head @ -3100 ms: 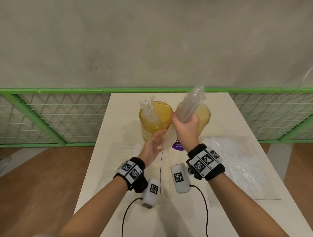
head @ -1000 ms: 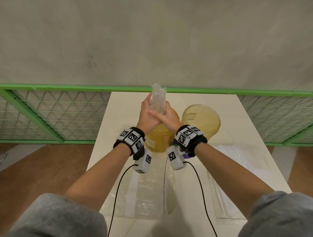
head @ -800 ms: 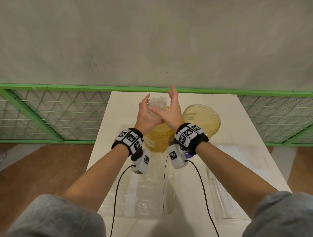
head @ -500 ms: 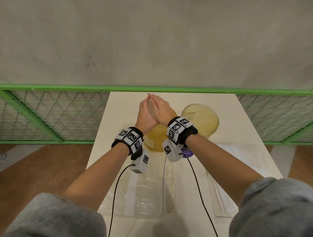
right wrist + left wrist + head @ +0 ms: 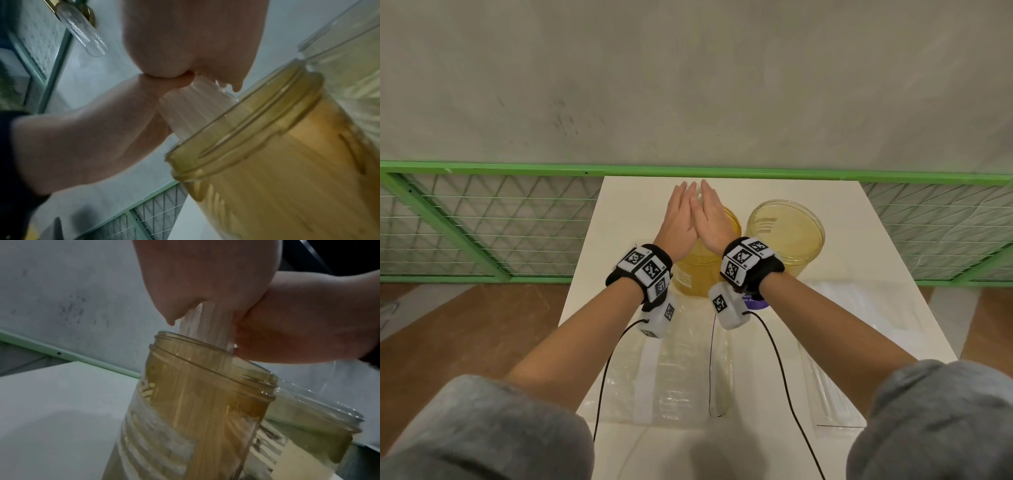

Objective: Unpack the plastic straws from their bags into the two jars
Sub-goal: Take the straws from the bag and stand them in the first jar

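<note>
Two amber see-through jars stand at the table's far end. Over the left jar (image 5: 697,270) my left hand (image 5: 679,219) and right hand (image 5: 712,219) are pressed palm to palm, fingers straight and pointing away from me. A bundle of clear plastic straws (image 5: 207,327) is squeezed between the palms and runs down into the left jar (image 5: 205,402); the right wrist view shows the same straws (image 5: 189,105) entering the jar mouth (image 5: 267,129). Only a glint of the straw tips (image 5: 699,196) shows between the fingertips. The right jar (image 5: 786,236) stands just beside it, apart from the hands.
Flat clear plastic bags lie on the white table (image 5: 869,219): one (image 5: 674,373) under my forearms, another (image 5: 859,308) at the right. A purple label (image 5: 755,303) lies by the jars. A green mesh fence (image 5: 482,222) and a grey wall stand behind the table.
The straw bundle stood tall above my hands a second ago; it has since slid down between them into the left jar. My fingers have straightened and the palms have closed together.
</note>
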Available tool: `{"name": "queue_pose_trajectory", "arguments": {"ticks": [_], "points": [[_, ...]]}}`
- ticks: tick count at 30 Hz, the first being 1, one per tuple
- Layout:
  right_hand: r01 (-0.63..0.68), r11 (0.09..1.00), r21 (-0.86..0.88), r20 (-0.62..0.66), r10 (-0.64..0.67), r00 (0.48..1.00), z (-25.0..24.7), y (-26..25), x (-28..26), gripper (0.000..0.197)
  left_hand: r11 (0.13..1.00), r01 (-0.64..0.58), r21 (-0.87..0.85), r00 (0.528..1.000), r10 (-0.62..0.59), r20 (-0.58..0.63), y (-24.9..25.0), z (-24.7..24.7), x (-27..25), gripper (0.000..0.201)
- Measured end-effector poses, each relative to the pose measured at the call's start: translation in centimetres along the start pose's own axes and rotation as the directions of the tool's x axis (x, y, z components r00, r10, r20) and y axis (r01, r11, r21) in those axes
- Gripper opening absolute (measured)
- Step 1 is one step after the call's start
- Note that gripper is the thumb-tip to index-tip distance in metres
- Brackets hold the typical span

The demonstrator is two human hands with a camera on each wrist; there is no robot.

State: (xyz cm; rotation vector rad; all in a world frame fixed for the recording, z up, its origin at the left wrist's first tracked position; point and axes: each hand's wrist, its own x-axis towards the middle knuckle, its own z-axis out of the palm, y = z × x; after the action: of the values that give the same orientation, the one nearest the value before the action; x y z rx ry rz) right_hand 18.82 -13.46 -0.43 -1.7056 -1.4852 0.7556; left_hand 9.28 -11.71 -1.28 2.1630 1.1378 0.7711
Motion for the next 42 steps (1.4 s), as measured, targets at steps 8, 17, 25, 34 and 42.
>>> {"name": "queue_pose_trajectory", "arguments": {"ticks": [8,17,25,34,42], "points": [[0.110,0.963,-0.247,0.035,-0.104,0.994,-0.6,0.8,0.6,0.049,0.984,0.181,0.002,0.983,-0.181,-0.040,-0.6,-0.3,0.7,0.060],[0.329,0.925,-0.189,-0.167,-0.361,0.918,-1.9,-1.1,-3.7,0.035,0.908,0.094,-0.408,0.963,-0.187,-0.194,0.5,-2.6,-2.6,0.062],[0.095,0.877,-0.471,0.300,0.058,0.952,1.9,9.4,-17.2,0.028,0.940,0.215,0.266,0.968,-0.240,0.067,-6.2,2.6,-14.6,0.027],[0.127,0.918,-0.375,0.588,0.130,0.799,4.6,8.7,-19.8,0.087,0.879,0.259,0.401,0.783,-0.434,0.446,-7.2,5.8,-18.6,0.056],[0.315,0.670,-0.673,0.573,0.202,0.795,7.3,8.9,-19.0,0.079,0.881,0.298,0.367,0.764,-0.451,0.461,-6.8,5.5,-18.5,0.053]]}}
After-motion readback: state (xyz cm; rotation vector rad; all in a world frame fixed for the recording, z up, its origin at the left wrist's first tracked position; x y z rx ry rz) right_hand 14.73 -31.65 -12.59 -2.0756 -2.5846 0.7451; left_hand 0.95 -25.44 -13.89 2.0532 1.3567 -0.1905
